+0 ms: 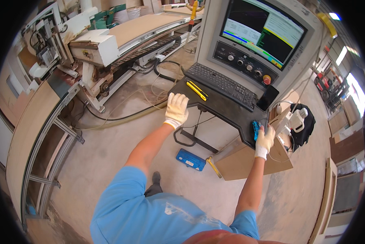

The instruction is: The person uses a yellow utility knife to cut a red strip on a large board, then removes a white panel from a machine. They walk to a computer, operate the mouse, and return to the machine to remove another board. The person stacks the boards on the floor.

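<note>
With the gloved left hand (176,110) flat and open on the black console table (223,107), holding nothing, the right hand (265,140) cups the blue computer mouse (256,129) at the table's right edge and should probably steer it gently.

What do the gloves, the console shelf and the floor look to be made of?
Gloves on the left hand and right hand: white knitted fabric, likely cotton, with ribbed cuffs. Console shelf: matte black, smooth, probably painted metal or plastic; the look leaves it open. Floor: bare concrete, dull grey-tan, dusty and mottled.
</note>
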A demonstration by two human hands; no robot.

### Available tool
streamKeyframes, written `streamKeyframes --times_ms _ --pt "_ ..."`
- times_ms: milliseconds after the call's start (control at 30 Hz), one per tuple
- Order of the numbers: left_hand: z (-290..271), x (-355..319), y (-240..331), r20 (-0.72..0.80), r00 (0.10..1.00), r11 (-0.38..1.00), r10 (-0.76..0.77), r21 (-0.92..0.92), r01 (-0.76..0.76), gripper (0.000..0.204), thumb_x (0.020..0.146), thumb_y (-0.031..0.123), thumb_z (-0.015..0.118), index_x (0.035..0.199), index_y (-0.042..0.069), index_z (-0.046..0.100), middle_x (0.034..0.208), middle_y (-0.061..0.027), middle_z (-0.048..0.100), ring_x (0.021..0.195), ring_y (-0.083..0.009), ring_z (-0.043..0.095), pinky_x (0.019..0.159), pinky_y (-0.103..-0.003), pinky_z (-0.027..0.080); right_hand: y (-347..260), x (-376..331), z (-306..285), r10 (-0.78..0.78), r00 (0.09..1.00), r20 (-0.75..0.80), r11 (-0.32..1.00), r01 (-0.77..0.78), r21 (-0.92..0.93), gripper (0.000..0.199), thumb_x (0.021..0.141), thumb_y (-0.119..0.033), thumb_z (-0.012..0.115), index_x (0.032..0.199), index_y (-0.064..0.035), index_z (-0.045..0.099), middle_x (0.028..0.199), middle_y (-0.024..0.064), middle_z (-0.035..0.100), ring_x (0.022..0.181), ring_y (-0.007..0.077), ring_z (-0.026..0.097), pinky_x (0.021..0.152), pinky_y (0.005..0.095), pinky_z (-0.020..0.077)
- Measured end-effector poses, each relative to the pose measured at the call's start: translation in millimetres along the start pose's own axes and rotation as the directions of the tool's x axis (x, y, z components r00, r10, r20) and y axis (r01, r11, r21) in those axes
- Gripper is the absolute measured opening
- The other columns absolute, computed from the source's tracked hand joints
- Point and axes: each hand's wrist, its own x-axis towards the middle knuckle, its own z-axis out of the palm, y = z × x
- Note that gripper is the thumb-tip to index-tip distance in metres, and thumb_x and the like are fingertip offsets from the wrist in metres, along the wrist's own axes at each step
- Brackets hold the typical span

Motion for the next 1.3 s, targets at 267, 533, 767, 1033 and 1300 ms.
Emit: streamKeyframes --times_ms 267,533,767,1033,1300 --pt "-23.8 19.7 -1.4 -0.073 0.993 0.989 0.095 -0.109 -0.103 0.043 0.067 0.014 0.072 0.109 0.005 0.067 0.110 -0.0121 0.064 0.111 -0.0333 0.060 0.104 -0.053 0.043 -157.0 -164.2 37.5 -0.642 0.745 0.184 0.603 0.341 0.721 0.006 0.085 -0.002 0.066 0.091 -0.0038 0.066 0.090 0.0130 0.067 0.077 0.0297 0.064 0.069 0.0384 0.0520" --pt "-37.5 -69.2 -137.4 0.065 0.994 0.889 -0.086 -0.446 0.106 0.047 0.076 0.010 0.070 0.122 0.004 0.063 0.120 -0.0186 0.065 0.116 -0.0399 0.062 0.106 -0.055 0.048 -309.7 -263.9 225.2 -0.529 -0.560 0.638 0.688 0.157 0.708 0.031 0.094 -0.031 0.060 0.104 -0.0075 0.076 0.101 0.0206 0.074 0.094 0.0393 0.070 0.087 0.0474 0.0543" --pt "-50.6 -222.5 -321.7 0.790 0.079 0.448 -0.608 0.259 0.856 0.058 0.101 0.049 0.054 0.121 -0.003 0.071 0.125 -0.0243 0.071 0.119 -0.0380 0.066 0.104 -0.045 0.049 -387.8 -292.8 504.9 -0.121 -0.273 0.954 0.746 0.609 0.269 0.040 0.092 -0.028 0.059 0.122 -0.0062 0.073 0.126 0.0237 0.070 0.119 0.0388 0.068 0.103 0.0485 0.0517" --pt "91.4 -95.3 -455.7 0.879 0.124 0.375 -0.461 0.066 0.925 0.041 0.101 0.040 0.055 0.098 0.003 0.072 0.082 -0.0108 0.073 0.075 -0.0225 0.068 0.073 -0.038 0.053 -369.1 -181.8 658.3 -0.020 -0.081 0.996 0.942 0.334 0.046 0.054 0.090 -0.030 0.062 0.139 -0.0076 0.062 0.136 0.0215 0.065 0.127 0.0395 0.062 0.107 0.0453 0.0489" --pt "315.4 9.3 -666.5 0.764 -0.118 -0.268 -0.634 -0.073 0.961 0.025 0.099 0.027 0.062 0.087 0.006 0.070 0.070 -0.0040 0.067 0.053 -0.0142 0.057 0.051 -0.032 0.046 -376.1 -62.0 810.7 -0.007 -0.267 0.964 0.921 0.374 0.110 0.045 0.091 -0.032 0.061 0.127 -0.0070 0.070 0.129 0.0239 0.068 0.123 0.0396 0.064 0.104 0.0461 0.0506"
